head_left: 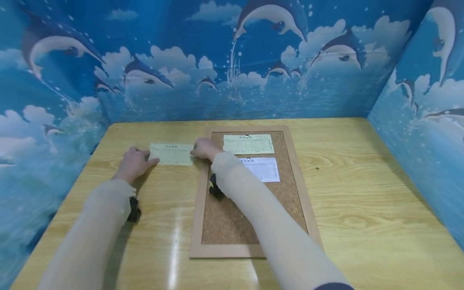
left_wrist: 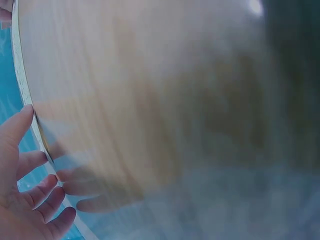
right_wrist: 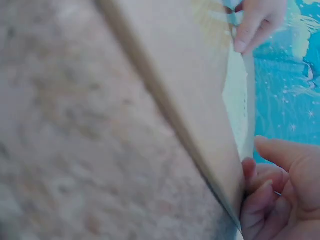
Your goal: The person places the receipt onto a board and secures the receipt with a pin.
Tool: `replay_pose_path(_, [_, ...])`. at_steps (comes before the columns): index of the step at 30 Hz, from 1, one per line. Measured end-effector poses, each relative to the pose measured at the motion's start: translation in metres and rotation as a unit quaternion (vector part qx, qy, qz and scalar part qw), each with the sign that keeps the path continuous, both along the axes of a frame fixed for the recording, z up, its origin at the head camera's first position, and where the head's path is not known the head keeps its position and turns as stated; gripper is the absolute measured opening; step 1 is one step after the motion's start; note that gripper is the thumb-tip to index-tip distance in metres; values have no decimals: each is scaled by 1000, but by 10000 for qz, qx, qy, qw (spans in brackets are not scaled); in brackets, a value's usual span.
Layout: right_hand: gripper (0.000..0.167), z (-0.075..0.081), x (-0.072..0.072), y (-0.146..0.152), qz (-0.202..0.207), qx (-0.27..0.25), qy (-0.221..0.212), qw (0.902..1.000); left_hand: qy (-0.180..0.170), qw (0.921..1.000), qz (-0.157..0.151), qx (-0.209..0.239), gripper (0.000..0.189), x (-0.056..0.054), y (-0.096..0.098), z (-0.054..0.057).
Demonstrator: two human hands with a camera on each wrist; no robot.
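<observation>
A pale green printed slip (head_left: 172, 154), like a form, lies left of the cork board on the wooden table, a hand at each short end. My left hand (head_left: 133, 164) is at its left edge, thumb over the lower corner; the left wrist view shows the fingers (left_wrist: 54, 204) spread loosely against the tabletop. At the other end my right hand (head_left: 206, 149) reaches across the board frame, fingers curled in and their tips at the slip's right edge. From the right wrist, the right hand (right_wrist: 282, 192) appears low beside the slip (right_wrist: 239, 100), with the left hand (right_wrist: 257, 22) beyond.
The framed cork board (head_left: 232, 225) holds another green slip (head_left: 250, 146) and, below it, a white slip (head_left: 266, 171), each with a small pin at its top. My right forearm partly covers the white one. Dolphin-printed cloth (head_left: 232, 92) surrounds the table's back and sides.
</observation>
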State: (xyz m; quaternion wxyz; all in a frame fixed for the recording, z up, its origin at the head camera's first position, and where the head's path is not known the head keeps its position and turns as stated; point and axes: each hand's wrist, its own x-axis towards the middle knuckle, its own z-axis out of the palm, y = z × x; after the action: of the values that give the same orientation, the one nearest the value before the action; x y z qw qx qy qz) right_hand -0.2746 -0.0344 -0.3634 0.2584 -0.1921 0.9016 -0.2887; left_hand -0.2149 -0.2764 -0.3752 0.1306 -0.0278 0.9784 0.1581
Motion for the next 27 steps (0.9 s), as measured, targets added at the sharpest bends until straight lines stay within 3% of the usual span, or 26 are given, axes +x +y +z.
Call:
replay_pose_path(3, [36, 0, -3, 3, 5, -261, -220, 9994, 66, 10000, -56, -32, 78, 3, 1, -1])
replay_pose_path(7, [29, 1, -4, 3, 179, -105, -180, 9996, 162, 9998, -60, -90, 78, 6, 2, -3])
replay_pose_path(14, [42, 2, -3, 3, 354, 273, 24, 9990, 187, 9997, -28, -175, 78, 5, 5, -6])
replay_pose_path(19, [18, 3, 0, 8, 431, -41, -52, 9991, 159, 9998, 78, -110, 75, 6, 6, -4])
replay_pose_path(23, [41, 3, 1, 12, 571, -209, -117, 9981, 184, 9997, 170, 2, 72, 8, 7, -3])
replay_pose_path(27, [46, 2, 0, 13, 651, -403, -276, 9967, 371, 9985, 322, 258, 61, 8, 8, -2])
